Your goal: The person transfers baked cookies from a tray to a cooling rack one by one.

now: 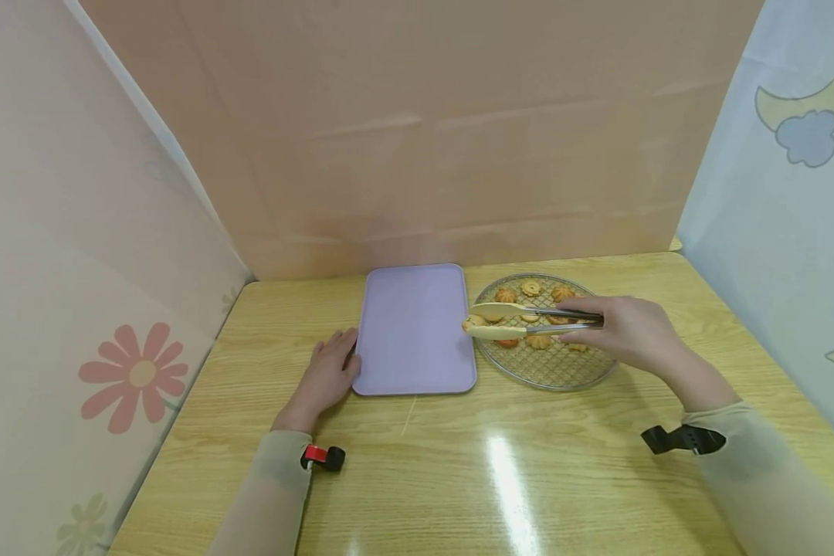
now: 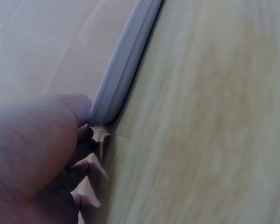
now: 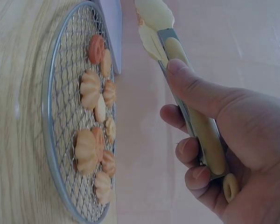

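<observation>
My right hand (image 1: 635, 332) grips a pair of tongs (image 3: 196, 112) with cream tips and metal arms, thumb on one side and fingers curled round the other. Between the tips a cookie (image 1: 471, 323) is pinched, just over the right edge of the lilac tray (image 1: 417, 332). Below the tongs, several cookies (image 3: 90, 89) lie on a round wire mesh rack (image 1: 563, 374), some golden and shell-shaped, some reddish. My left hand (image 1: 329, 374) rests at the tray's left side, fingers fairly straight; in the left wrist view its thumb (image 2: 81, 109) is at the tray's rim.
The tray and rack stand side by side on a wood-grain table (image 1: 417, 471). A plain tan backdrop (image 1: 417, 139) rises behind them. Patterned panels (image 1: 139, 278) close off the left and right sides.
</observation>
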A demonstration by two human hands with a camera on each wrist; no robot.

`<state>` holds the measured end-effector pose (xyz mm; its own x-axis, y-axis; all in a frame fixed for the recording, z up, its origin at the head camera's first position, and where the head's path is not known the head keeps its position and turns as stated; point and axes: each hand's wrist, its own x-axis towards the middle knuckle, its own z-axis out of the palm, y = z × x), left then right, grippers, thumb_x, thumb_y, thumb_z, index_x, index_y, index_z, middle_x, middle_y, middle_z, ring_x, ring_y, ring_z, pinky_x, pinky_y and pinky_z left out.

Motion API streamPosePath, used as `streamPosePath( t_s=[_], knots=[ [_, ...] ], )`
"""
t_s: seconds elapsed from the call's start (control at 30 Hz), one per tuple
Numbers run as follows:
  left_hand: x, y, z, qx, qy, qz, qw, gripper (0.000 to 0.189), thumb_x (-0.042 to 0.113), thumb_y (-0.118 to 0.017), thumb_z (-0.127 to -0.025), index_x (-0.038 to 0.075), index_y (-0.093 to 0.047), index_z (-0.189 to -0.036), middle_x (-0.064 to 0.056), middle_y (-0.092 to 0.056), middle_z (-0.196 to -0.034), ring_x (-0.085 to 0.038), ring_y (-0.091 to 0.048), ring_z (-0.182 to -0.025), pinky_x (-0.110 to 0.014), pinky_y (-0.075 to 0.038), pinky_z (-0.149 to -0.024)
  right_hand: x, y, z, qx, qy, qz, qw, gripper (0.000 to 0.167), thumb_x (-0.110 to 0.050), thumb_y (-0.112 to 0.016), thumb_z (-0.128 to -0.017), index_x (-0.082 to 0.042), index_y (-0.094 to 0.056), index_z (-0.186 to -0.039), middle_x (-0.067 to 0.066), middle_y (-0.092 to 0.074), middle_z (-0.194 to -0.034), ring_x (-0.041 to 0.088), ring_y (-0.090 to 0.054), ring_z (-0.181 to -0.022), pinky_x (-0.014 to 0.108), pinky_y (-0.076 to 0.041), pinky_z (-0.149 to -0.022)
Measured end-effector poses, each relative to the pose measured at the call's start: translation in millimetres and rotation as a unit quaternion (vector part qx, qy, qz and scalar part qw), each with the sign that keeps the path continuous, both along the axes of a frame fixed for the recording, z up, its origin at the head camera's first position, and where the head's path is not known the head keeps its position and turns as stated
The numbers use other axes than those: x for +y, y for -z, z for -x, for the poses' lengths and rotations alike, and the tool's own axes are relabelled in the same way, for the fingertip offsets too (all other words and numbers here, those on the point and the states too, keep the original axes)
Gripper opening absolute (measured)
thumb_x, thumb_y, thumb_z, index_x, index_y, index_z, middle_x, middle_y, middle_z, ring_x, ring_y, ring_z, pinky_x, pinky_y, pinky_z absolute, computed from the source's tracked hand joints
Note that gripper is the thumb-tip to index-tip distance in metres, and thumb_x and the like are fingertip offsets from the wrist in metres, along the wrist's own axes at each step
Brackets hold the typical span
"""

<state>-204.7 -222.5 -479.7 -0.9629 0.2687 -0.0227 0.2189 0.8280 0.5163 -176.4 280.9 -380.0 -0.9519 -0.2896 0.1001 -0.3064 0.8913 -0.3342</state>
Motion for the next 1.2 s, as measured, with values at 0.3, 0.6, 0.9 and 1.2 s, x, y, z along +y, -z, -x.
streamPosePath(
  t_s=[0.3, 0.6, 0.9, 1.2],
  knots=[
    [-0.8, 3.0, -1.4, 0.023, 0.004, -0.018, 0.9996, 0.059, 0.019, -0.053, -0.114, -0.008, -0.042, -0.165, -0.026, -0.042, -0.171, -0.047, -0.029, -0.163, -0.067, -0.01, -0.133, 17.6, -1.0, -7.0, -0.005, 0.011, -0.006, 0.9999, 0.062, -0.054, -0.086, -0.094, -0.023, -0.075, -0.146, 0.021, -0.075, -0.135, 0.015, -0.054, -0.061, 0.036, -0.039, -0.056],
    [-5.4, 14.2, 3.2, 0.04, 0.007, -0.038, 0.9984, 0.06, 0.024, -0.053, -0.113, -0.006, -0.046, -0.164, -0.026, -0.045, -0.169, -0.048, -0.032, -0.161, -0.069, -0.012, -0.132, 33.8, 0.2, -14.9, -0.01, 0.02, -0.01, 0.9997, 0.06, -0.047, -0.088, -0.094, -0.02, -0.075, -0.145, 0.022, -0.076, -0.133, 0.016, -0.048, -0.057, 0.035, -0.034, -0.053],
    [-1.2, 4.7, 1.9, 0.026, 0.007, -0.02, 0.9994, 0.06, 0.02, -0.054, -0.113, -0.006, -0.043, -0.165, -0.026, -0.043, -0.17, -0.047, -0.029, -0.163, -0.068, -0.011, -0.133, 54.3, 5.8, -27.0, -0.022, 0.035, -0.017, 0.999, 0.063, -0.049, -0.086, -0.096, -0.016, -0.073, -0.148, 0.025, -0.075, -0.134, 0.014, -0.054, -0.063, 0.035, -0.035, -0.054],
    [0.6, -1.9, -0.7, 0.01, 0.002, 0.004, 0.9999, 0.06, 0.018, -0.053, -0.114, -0.006, -0.039, -0.167, -0.024, -0.04, -0.172, -0.044, -0.026, -0.165, -0.066, -0.008, -0.134, 66.9, 9.5, -37.0, -0.01, 0.034, -0.023, 0.9991, 0.061, -0.047, -0.088, -0.094, -0.014, -0.075, -0.144, 0.025, -0.074, -0.135, 0.012, -0.056, -0.065, 0.034, -0.037, -0.053]
  ],
)
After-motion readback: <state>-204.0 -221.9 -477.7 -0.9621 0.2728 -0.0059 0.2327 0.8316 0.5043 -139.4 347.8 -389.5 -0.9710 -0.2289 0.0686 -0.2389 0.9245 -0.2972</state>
